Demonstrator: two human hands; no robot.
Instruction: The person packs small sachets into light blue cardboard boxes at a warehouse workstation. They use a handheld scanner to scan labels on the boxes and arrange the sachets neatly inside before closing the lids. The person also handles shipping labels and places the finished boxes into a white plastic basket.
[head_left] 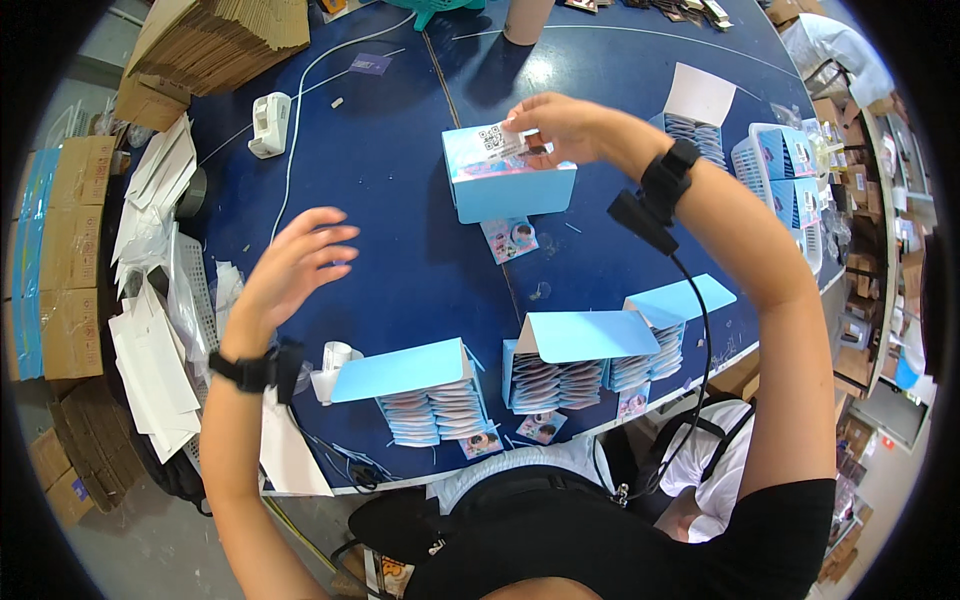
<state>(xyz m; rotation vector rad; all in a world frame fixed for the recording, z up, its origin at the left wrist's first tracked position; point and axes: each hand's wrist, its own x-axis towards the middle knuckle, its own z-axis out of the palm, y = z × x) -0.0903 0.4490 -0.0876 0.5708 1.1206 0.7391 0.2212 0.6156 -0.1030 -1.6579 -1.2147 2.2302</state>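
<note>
My left hand [303, 252] hovers over the left of the table, fingers apart and holding nothing. My right hand [556, 128] is at the top of a closed light-blue box [515, 200], its fingers curled over the printed top near a square black-and-white code. What they pinch, if anything, is not clear. A small picture card [510, 238] lies against the box's near side. Along the near edge stand open blue boxes, a left one [405, 375], a middle one [585, 335] and a right one [680, 300], with raised flaps and rows of packets inside.
Another open box [700, 100] stands at the far right, beside a white basket [750, 155] holding blue boxes. A white device [270, 125] sits by a white cable at left. Stacked cardboard [215, 45] rises at the far left. Someone in white [715, 450] is close at right.
</note>
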